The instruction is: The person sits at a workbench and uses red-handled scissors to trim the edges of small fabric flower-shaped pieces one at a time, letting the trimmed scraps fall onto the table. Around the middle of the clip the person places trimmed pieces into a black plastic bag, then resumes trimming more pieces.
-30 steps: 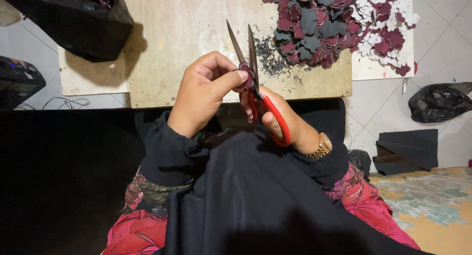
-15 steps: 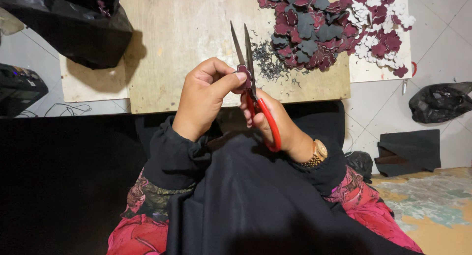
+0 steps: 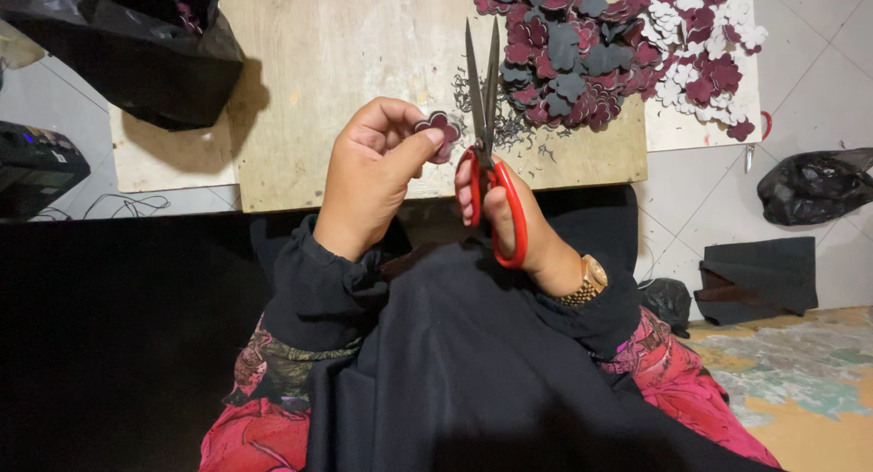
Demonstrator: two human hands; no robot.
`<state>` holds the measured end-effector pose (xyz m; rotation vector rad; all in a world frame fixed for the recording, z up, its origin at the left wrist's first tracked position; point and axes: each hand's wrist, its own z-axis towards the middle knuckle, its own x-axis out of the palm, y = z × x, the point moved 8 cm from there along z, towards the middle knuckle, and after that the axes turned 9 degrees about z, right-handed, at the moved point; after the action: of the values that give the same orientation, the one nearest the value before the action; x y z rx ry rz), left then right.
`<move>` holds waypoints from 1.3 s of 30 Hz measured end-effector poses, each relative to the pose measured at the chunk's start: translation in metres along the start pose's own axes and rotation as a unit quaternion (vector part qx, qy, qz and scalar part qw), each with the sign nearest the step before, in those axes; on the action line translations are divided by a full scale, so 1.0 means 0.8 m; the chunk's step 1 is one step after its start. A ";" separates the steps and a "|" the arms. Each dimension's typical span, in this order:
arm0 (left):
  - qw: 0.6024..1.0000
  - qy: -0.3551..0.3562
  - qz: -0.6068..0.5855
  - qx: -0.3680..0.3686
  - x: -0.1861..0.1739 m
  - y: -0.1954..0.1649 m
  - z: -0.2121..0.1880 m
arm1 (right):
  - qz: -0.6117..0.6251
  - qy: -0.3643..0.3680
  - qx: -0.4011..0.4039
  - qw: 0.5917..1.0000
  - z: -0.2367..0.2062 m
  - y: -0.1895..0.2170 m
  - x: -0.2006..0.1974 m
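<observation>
My left hand (image 3: 373, 176) pinches a small dark-red flower-shaped cutout (image 3: 440, 126) between thumb and fingers. Right beside it, my right hand (image 3: 509, 222) grips red-handled scissors (image 3: 486, 126) whose blades point away from me, nearly closed, next to the cutout. Both hands hover over my lap at the near edge of a wooden board (image 3: 364, 54). A pile of dark-red, grey and white flower cutouts (image 3: 618, 54) lies on the board's far right. Fine dark trimmings (image 3: 509, 126) are scattered just beyond the scissors.
A black plastic bag (image 3: 136, 54) sits at the board's left end. A dark device (image 3: 36, 167) rests on the tiled floor at left. Another black bag (image 3: 814, 185) and folded dark sheets (image 3: 759, 276) lie on the floor at right. Black cloth covers my lap.
The scissor blades have closed from a slight spread. The cutout now shows more clearly in my left fingers, left of the blades. Both hands stay in about the same place.
</observation>
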<state>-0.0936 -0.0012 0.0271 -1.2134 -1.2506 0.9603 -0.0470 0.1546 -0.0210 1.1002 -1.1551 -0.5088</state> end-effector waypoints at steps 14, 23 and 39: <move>0.999 -0.018 -0.003 -0.028 -0.011 0.001 0.000 | -0.003 0.069 0.023 0.997 0.000 0.000 0.022; 0.999 -0.012 -0.033 -0.039 -0.010 -0.005 -0.003 | -0.086 0.088 0.010 0.992 0.003 0.004 0.026; 1.000 -0.024 -0.009 0.012 -0.014 -0.014 -0.003 | -0.089 0.098 0.021 0.991 0.003 0.007 0.031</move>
<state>-0.0934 -0.0143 0.0366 -1.1646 -1.2830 0.9941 -0.0409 0.1356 -0.0046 1.2679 -0.9058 -0.5034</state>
